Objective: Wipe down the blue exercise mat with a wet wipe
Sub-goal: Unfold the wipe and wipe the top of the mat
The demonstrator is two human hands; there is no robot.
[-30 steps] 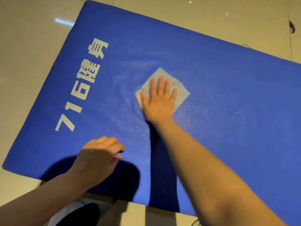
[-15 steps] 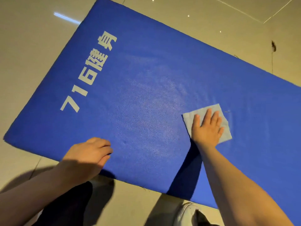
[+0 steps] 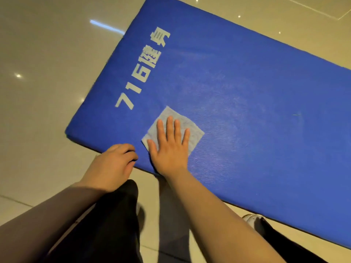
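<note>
Mat (image 3: 247, 95): blue, flat on the tiled floor (image 3: 38, 73), running from near-left corner away to the far right; white lettering (image 3: 144, 71) along the left short end.
Floor: glossy pale tile, bare to the left of the mat and along its near edge.
Left hand (image 3: 112, 164): on the near long edge, close to the near-left corner; fingers (image 3: 129, 150) curled under, knuckles pressing on the mat, grasping nothing visible. Likely placed so as to pin the mat against sliding on the slick tile and to carry body weight while leaning in.
Wet wipe (image 3: 191, 130): pale grey square, spread flat on the mat just right of the left hand, below the lettering, one corner pointing toward it.
Right hand (image 3: 171, 147): flat on the wipe, fingers (image 3: 177, 128) spread and extended, palm heel partly off the wipe on bare mat. Pressing rather than pinching, probably so the whole sheet drags in contact.
Middle of mat: faint paler sheen right of the wipe, possibly dampness; hard to confirm.
Far right: small dark fleck (image 3: 297, 115) lying on the mat, well apart from the wipe.
Progress: judged mid-task, near-left corner being worked.
Risk: wipe bunching under the palm at the edge.
</note>
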